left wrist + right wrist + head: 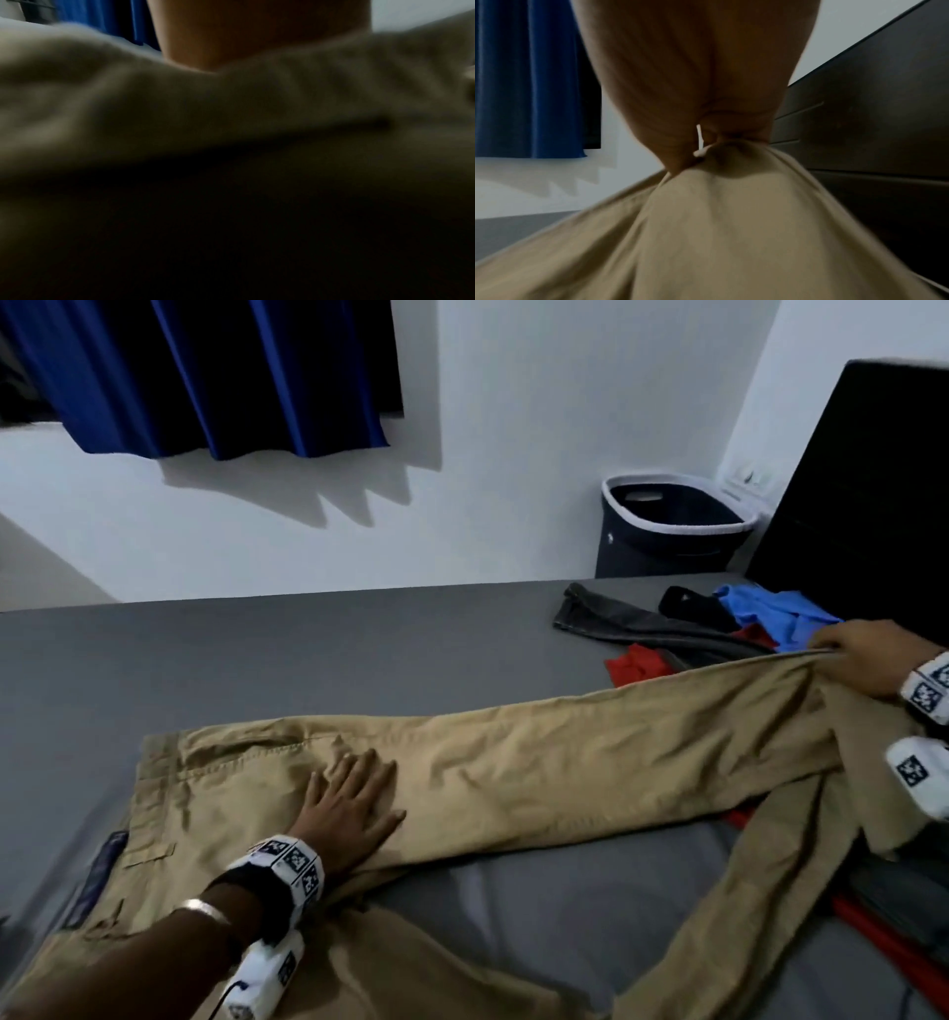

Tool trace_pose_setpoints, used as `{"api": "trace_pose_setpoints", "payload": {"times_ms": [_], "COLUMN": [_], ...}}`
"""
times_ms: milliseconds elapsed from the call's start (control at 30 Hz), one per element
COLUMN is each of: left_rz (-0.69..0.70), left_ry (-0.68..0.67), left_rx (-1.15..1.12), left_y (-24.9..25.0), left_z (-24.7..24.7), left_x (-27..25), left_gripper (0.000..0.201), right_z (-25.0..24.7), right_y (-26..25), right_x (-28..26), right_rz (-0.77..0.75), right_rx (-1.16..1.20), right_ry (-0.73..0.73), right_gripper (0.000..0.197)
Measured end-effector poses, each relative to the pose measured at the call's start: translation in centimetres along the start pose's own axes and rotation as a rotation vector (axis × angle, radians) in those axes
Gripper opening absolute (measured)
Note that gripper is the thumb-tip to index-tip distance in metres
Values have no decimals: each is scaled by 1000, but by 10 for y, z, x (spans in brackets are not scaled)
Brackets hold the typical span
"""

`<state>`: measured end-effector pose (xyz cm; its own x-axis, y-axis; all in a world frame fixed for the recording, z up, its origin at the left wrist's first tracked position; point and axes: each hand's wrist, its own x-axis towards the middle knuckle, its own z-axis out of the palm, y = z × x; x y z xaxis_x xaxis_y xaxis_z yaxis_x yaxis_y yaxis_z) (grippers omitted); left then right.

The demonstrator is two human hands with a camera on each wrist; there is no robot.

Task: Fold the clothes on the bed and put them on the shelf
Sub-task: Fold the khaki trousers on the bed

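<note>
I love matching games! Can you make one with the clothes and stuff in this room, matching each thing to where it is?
Things:
1. khaki trousers
2. laundry basket
3. blue curtain
4. blue shirt

Places:
a. on the floor beyond the bed
b. hanging on the wall
c. in the clothes pile by the headboard
d. spread across the bed

Pairs: 1-d, 2-a, 3-b, 4-c

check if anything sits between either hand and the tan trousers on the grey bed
Nothing does. The left hand lies flat on the tan cotton trousers near the seat, and the right hand grips one leg's end directly.
</note>
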<state>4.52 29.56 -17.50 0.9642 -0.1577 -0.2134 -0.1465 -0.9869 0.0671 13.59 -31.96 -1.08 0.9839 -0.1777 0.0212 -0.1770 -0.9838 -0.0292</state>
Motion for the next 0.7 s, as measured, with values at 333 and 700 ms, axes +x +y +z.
{"api": "trace_pose_setpoints", "payload": {"times_ms": [333, 700], "left_rz": [20, 3], "left_ry": [102, 102], "left_rx": [-8, -42], "left_y": [-10, -11], "left_z": [16, 19], "left_x": [7, 7], "left_gripper": [96, 87], "right_z": [37, 45], "right_y": [20, 39], "right_x": [21, 27], "right_rz": [403, 426], "right_rx": [184, -128], "right_ry": [-16, 177], "right_gripper": [79, 52]}}
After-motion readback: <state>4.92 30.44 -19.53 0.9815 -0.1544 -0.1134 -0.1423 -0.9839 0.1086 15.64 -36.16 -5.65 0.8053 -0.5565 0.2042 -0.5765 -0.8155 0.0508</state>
